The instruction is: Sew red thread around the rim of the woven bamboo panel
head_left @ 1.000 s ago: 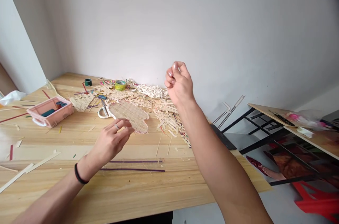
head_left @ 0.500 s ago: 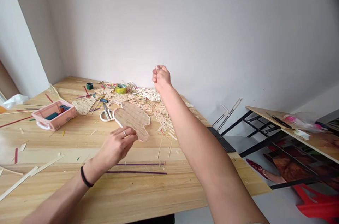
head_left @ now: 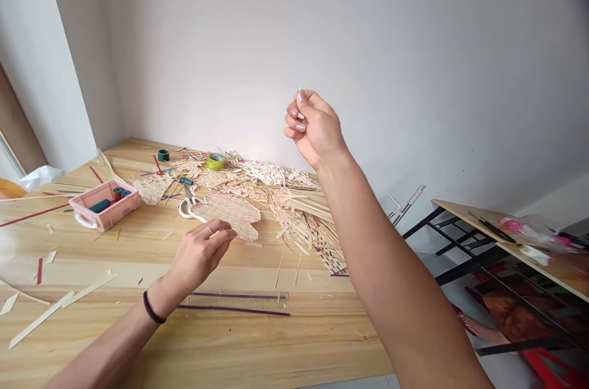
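Note:
My left hand (head_left: 202, 254) pinches the near edge of a flat woven bamboo piece (head_left: 234, 212), tilted above the table. Its outline is lobed, with whitish stitching along the rim. High in front of the wall is my right hand (head_left: 317, 125), thumb and forefinger pressed together and the other fingers curled. A tiny pale tip shows at the pinch, too small to name. White-handled scissors (head_left: 186, 208) lie just behind the woven piece, partly covered by it. A blue thread spool (head_left: 186, 181) sits beside them.
A pink basket (head_left: 103, 217) with thread spools stands left. Behind lies a heap of bamboo strips (head_left: 276, 183), with a yellow tape roll (head_left: 215, 161) and a dark green roll (head_left: 164, 156). Two purple strips (head_left: 239, 310) lie in front. A side table (head_left: 464, 211) stands right.
My right hand has moved up and to the right, away from the woven piece. The woven piece has tipped flatter in my left hand. The view has shifted slightly.

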Available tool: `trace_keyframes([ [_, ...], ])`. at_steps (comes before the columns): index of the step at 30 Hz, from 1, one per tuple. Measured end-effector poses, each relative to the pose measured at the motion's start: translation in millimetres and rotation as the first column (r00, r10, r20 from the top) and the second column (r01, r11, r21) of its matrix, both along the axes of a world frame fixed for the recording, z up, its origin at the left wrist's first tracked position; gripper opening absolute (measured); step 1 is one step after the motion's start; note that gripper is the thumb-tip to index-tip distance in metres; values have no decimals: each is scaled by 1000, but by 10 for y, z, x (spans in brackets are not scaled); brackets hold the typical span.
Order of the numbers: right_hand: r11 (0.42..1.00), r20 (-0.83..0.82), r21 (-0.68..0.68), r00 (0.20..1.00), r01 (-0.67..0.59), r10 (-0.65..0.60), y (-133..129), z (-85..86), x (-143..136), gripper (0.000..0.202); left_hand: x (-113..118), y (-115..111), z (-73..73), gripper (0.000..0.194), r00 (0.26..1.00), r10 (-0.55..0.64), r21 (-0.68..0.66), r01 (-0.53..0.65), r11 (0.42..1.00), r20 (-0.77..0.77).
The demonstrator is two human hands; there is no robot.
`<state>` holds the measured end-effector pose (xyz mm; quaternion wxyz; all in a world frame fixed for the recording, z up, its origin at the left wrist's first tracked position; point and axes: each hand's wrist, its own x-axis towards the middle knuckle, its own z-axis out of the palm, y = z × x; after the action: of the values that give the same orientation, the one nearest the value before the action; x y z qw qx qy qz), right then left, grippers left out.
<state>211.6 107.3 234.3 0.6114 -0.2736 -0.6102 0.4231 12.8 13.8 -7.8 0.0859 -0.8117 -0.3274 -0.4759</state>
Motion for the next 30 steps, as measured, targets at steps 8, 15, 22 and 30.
trace_keyframes([
  [8,979,140,201,989,27,-56,-660,129,72,30,1,4,15,15,997,70,33,-71,997,15],
  [15,967,68,179,979,179,-194,-1180,-32,218,31,-27,10,36,15,988,129,-37,-127,991,82],
  [22,960,13,215,983,177,-184,-1232,-488,214,24,-62,64,25,16,968,83,-83,-65,994,237],
  [30,968,73,236,992,85,-104,-1181,-636,-110,20,-255,184,562,19,923,166,-58,-156,986,348],
])
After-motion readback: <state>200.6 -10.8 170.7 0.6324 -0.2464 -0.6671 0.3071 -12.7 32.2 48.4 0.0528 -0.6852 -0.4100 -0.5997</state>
